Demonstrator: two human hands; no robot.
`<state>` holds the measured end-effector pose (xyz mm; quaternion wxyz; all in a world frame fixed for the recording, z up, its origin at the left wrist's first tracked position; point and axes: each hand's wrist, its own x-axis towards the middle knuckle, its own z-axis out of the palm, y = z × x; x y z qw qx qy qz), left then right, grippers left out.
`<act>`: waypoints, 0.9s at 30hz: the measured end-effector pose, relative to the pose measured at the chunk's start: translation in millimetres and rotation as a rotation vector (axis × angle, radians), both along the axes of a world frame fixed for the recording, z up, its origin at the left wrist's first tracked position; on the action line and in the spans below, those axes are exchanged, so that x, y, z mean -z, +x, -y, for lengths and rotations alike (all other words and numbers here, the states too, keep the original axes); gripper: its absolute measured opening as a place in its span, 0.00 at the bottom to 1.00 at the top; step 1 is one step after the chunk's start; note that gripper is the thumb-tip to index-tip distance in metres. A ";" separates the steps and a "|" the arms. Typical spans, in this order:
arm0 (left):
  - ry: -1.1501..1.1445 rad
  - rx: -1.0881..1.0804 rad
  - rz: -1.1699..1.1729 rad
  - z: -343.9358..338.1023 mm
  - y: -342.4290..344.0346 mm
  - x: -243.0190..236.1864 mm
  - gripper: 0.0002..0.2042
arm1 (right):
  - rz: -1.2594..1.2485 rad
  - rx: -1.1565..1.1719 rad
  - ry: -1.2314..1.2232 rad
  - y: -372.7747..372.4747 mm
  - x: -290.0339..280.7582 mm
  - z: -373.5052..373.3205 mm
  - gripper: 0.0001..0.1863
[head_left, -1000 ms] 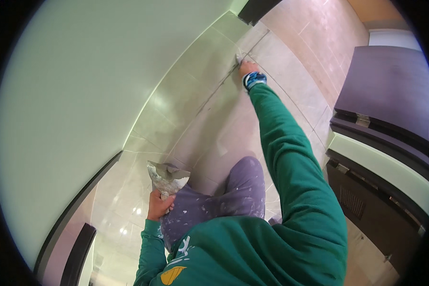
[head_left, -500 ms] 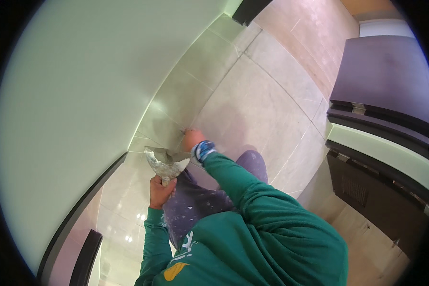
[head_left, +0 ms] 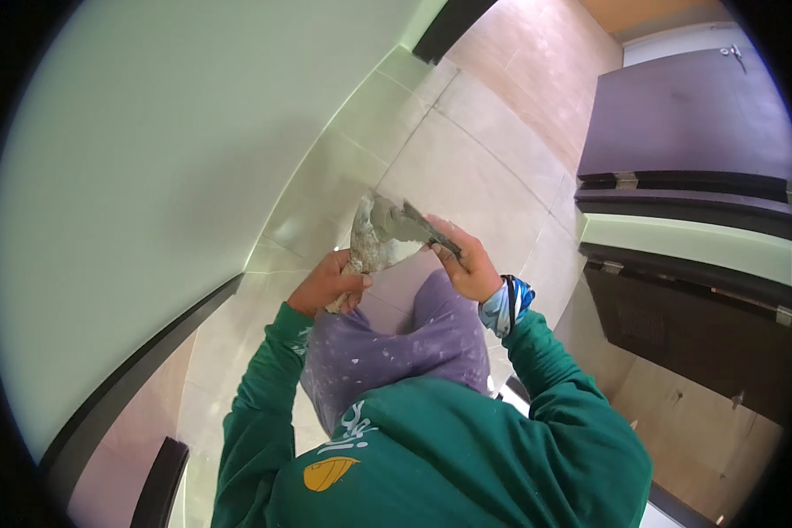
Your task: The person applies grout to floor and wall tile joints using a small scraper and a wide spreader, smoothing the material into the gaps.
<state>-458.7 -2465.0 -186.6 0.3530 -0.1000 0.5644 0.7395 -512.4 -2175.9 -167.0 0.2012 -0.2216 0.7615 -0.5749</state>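
Above my thighs, my left hand [head_left: 333, 286] grips the handle of a wide, crusted putty knife [head_left: 374, 246], with grey paste on its blade. My right hand [head_left: 466, 264] is closed on a narrow dark spatula [head_left: 429, 231], held at the right side of the wide blade, against or just over the paste. Below both tools are beige floor tiles [head_left: 458, 176] with darker joints. My purple trousers [head_left: 352, 352] carry white splatters.
A pale wall [head_left: 150, 176] with a dark door frame [head_left: 141, 365] runs along the left. At the right are a purple-grey door [head_left: 678, 123] and a dark door with a vent [head_left: 678, 326]. Wood-look floor [head_left: 546, 53] shows at the top.
My right hand has come back from the far tile joint to beside the wide knife. My left hand has raised that knife, which is now turned toward the right.
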 end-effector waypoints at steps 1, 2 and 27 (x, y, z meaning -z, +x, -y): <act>-0.001 0.021 -0.037 -2.0 -9.7 -10.0 0.10 | -0.073 -0.004 0.082 -4.8 -6.4 -5.8 0.28; -0.001 0.051 -0.054 -3.3 -13.6 -18.5 0.11 | -0.230 -0.039 0.187 -6.0 5.6 -17.0 0.27; -0.670 0.151 -0.465 -13.2 -71.8 12.8 0.16 | -1.170 -0.407 0.687 -111.8 -20.1 -75.5 0.23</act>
